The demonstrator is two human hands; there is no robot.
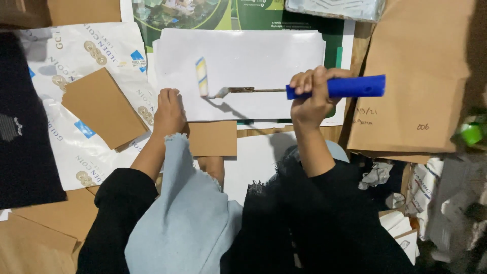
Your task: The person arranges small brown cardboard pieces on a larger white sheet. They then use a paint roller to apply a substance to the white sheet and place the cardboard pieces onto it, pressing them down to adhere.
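My right hand point(310, 99) is closed around the blue handle of a small paint roller point(350, 87). Its rusty metal arm runs left to a narrow roller sleeve point(202, 76), white with yellow and blue stripes, which lies on a white sheet point(253, 56). My left hand point(169, 110) rests with curled fingers at the sheet's lower left corner, touching its edge and holding nothing. Both forearms come out of black sleeves.
A brown card piece point(101, 106) lies on white printed sacking point(76, 147) at left, and a smaller one point(213, 138) sits below the sheet. A large brown paper bag point(416, 76) is at right. My knee in light blue denim point(187, 213) is in front, with crumpled scraps point(406, 203) at lower right.
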